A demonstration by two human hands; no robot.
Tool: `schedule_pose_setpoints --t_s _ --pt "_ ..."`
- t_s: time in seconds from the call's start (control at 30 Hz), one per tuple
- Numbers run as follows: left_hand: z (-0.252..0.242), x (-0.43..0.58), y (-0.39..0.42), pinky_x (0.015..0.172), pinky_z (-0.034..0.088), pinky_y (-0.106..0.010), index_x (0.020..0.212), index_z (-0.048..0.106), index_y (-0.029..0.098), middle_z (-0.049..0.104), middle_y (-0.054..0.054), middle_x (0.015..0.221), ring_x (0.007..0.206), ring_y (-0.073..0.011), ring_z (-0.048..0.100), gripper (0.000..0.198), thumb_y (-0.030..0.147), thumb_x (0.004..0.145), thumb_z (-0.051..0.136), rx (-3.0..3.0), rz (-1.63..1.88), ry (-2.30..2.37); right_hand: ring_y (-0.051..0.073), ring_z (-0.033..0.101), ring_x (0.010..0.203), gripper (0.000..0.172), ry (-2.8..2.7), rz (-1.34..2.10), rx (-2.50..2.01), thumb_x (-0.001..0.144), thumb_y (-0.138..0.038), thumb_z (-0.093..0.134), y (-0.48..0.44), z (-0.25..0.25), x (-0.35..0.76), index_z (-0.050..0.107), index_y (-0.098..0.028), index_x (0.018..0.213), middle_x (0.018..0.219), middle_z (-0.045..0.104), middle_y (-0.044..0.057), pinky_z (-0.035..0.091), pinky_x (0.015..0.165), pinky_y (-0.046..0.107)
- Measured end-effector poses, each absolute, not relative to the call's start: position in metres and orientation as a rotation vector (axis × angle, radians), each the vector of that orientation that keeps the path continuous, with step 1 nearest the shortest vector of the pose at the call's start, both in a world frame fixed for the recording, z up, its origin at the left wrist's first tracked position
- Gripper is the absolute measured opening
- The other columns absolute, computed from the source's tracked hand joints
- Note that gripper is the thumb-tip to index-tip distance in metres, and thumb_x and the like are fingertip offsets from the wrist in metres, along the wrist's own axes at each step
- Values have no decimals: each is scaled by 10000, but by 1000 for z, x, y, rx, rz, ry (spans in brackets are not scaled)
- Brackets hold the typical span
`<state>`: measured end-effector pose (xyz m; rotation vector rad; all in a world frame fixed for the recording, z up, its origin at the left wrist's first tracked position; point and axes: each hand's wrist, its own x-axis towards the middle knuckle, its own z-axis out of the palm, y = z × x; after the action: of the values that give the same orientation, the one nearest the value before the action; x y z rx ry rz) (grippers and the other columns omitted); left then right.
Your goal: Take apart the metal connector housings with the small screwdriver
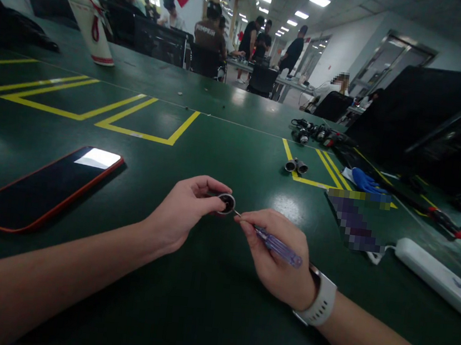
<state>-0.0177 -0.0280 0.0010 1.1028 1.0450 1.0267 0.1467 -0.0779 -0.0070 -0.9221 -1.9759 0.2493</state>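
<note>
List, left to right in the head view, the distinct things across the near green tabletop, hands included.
Dark-screened rectangular phone with orange edging, left hand, round hollow grey metal piece, right hand, long white power strip.

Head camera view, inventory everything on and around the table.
Table: 1, green, foreground
Tape outlines: several, yellow, tabletop
Phone: 1, black, left
Metal ring: 1, grey, centre
Screwdriver: 1, purple, centre
Metal rims: 2, grey, right
Loose parts: several, dark, right
Crumpled item: 1, blue, right
Blurred item: 1, purplish, right
Power strip: 1, white, right
Screens: count unclear, black, right
Tapered object: 1, white, left
People: several, mixed clothing, background
Chairs: several, black, background
Watch: 1, white, right wrist
Left hand: 1, bare, centre
Right hand: 1, bare, centre
</note>
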Motion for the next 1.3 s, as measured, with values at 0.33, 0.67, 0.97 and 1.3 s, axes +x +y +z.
schedule_pose_setpoints --t_s 0.33,0.67,0.97,1.3 --pt "4 -18 -31 711 479 -271 856 647 124 695 -19 796 762 -138 631 195 103 663 632 1034 1011 982 154 617 766 147 -2063 153 -866 815 -55 538 -78 -6 148 608 -113 931 840 681 81 497 713 297" --pt "0 -19 -30 755 471 -291 874 656 141 694 -18 827 809 -146 622 240 114 636 648 1129 1031 985 151 610 744 134 -2078 142 -860 808 -53 542 -79 -5 148 599 -112 914 819 672 78 496 687 296" --pt "-5 -19 -33 840 478 -307 857 626 154 667 -27 993 924 -154 617 243 82 630 675 1330 1141 939 212 610 816 182 -2250 -15 -687 762 -34 549 -78 -9 154 580 -71 938 882 673 137 509 726 363" --pt "-2 -19 -34 857 492 -319 830 620 147 662 -38 1000 941 -164 620 195 114 648 681 1367 1165 958 223 607 831 172 -2285 -93 -672 809 -79 509 -78 -9 154 564 -92 972 900 671 134 515 716 379"
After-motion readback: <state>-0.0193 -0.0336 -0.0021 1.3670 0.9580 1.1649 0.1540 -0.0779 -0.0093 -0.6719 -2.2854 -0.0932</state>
